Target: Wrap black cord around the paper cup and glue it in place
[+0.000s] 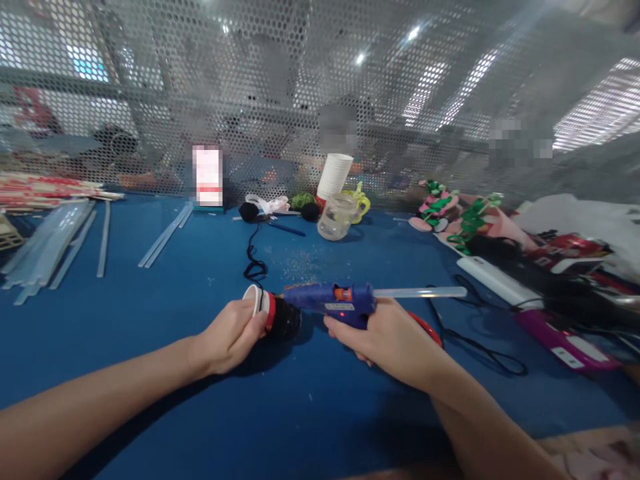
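Note:
My left hand (233, 335) is wrapped round a paper cup (253, 294) tipped on its side, its white rim toward the left. A red band and black yarn (286, 320) cover the cup's other end. In my right hand (390, 337) is a blue glue gun (330, 298), its nozzle at the yarn-covered part; whether it touches cannot be told. A clear glue stick (423, 292) juts from the gun's back, and a small red light shows on its side. Black yarn (255, 267) trails from the cup to a black ball (249, 212) behind.
Glue sticks (50, 240) and red-white sticks (45, 189) lie at left. A phone (207, 175), clear jug (335, 217) and stacked cups (336, 175) stand at the back. Right are craft flowers (437, 207), a white-purple power strip (565, 340) and cables (480, 350). Perforated metal (280, 80) rises behind.

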Demonstrator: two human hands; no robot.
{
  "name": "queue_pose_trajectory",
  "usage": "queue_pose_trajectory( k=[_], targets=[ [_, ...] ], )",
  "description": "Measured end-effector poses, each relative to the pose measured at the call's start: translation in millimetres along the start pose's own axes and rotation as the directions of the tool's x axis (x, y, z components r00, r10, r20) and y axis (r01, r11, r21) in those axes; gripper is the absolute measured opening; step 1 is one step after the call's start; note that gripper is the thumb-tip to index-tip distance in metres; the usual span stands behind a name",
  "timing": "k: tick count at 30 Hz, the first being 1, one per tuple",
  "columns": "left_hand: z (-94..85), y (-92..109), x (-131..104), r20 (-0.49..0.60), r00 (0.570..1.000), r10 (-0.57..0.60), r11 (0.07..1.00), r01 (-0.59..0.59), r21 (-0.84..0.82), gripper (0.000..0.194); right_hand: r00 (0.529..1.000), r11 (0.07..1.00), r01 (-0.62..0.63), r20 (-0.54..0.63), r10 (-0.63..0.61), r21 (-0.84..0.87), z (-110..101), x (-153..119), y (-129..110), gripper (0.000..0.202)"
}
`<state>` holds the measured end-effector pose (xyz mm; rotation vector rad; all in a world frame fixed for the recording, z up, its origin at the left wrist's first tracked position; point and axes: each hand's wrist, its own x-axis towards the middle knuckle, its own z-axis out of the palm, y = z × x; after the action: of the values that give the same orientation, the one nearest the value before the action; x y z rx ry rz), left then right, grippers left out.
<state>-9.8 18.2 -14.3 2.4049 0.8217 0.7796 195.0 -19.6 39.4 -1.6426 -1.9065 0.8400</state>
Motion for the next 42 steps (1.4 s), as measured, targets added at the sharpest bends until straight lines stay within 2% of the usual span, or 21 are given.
queue_pose_trajectory(
  k=[4, 8, 12, 18, 24, 35, 42],
  targets=[
    [0.8, 0, 0, 0.004, 0.997, -0.074, 0.997, 0.074, -0.02, 0.034, 1.0, 0.999, 0.003, 0.006, -0.003, -0.042, 0, -3, -1, 0.016],
    [0.4, 1, 1, 0.0, 0.995, -0.097, 0.995, 0.097, -0.022, 0.034, 0.999, 0.992, 0.011, -0.042, -0.017, -0.123, 1, -3, -1, 0.02],
    [0.4, 1, 1, -0.006, 0.993, -0.118, 0.993, 0.118, -0.028, 0.033, 0.992, 0.978, 0.083, -0.078, -0.1, -0.19, 2, -4, 0, 0.025],
    [1.1, 0, 1, -0.019, 0.992, -0.126, 0.991, 0.126, -0.041, 0.034, 0.974, 0.935, 0.157, -0.107, -0.2, -0.319, 2, -7, 0, 0.022],
    [1.9, 2, 2, -0.022, 0.989, -0.15, 0.987, 0.148, -0.064, 0.032, 0.959, 0.893, 0.178, -0.13, -0.252, -0.414, 3, -7, 2, 0.021],
    [1.9, 2, 2, -0.033, 0.978, -0.204, 0.975, 0.2, -0.098, 0.034, 0.966, 0.887, 0.194, -0.075, -0.247, -0.419, 4, -9, 8, 0.017],
    [5.0, 0, 2, -0.064, 0.969, -0.239, 0.962, 0.227, -0.153, 0.036, 0.935, 0.849, 0.279, -0.077, -0.347, -0.448, 5, -9, 6, 0.01]
  ],
)
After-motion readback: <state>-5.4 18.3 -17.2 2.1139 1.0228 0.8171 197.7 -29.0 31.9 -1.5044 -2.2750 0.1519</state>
